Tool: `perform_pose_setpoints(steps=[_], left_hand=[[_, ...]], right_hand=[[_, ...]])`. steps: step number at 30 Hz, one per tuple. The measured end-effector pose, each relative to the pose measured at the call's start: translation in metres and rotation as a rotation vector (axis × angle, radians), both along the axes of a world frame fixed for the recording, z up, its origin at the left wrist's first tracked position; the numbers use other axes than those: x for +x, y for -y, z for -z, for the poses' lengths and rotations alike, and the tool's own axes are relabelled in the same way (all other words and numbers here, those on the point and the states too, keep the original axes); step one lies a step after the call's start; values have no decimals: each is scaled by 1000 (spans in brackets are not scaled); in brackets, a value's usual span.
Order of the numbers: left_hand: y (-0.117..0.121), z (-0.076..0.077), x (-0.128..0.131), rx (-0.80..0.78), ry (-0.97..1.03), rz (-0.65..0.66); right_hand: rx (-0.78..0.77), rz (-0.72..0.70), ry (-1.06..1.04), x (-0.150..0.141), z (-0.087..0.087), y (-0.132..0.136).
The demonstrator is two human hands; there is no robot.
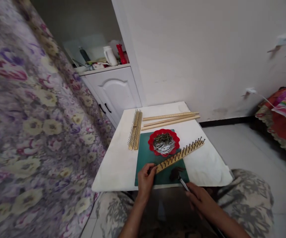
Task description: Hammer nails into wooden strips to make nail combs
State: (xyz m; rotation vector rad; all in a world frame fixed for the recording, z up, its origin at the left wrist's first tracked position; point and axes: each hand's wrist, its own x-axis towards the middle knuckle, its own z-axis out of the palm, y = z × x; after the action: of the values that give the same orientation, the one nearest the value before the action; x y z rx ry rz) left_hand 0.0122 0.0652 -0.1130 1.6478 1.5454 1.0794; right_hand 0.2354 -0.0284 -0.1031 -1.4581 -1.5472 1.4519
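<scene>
A wooden strip (174, 158) with rows of dark nails standing up from it lies slantwise over a green mat (145, 155). At the strip's near left end, the fingertips of my left hand (146, 177) are pinched together; whatever is between them is too small to make out. My right hand (199, 198) is wrapped around the handle of a hammer (183, 183). The hammer's dark head, smeared by motion, is over the mat, just below the strip. Behind the strip, a red scalloped dish (151, 145) holds many loose nails (164, 143), some brassy and some silvery.
Nail-studded strips (135, 132) lie at the left of the white-covered table (115, 162). Several bare wooden strips (170, 120) lie at the back. A wall (182, 66) and a cabinet (115, 89) stand behind. A floral curtain (46, 132) hangs at the left.
</scene>
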Motion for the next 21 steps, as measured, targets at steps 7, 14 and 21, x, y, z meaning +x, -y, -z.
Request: perform_pose_setpoints(steps=[7, 14, 21], left_hand=[[-4, 6, -2, 36, -31, 6], [-7, 8, -2, 55, -80, 34], [-9, 9, -2, 71, -122, 53]], right_hand=[[-10, -11, 12, -4, 5, 1], [-27, 4, 17, -6, 4, 1], [-51, 0, -54, -7, -4, 5]])
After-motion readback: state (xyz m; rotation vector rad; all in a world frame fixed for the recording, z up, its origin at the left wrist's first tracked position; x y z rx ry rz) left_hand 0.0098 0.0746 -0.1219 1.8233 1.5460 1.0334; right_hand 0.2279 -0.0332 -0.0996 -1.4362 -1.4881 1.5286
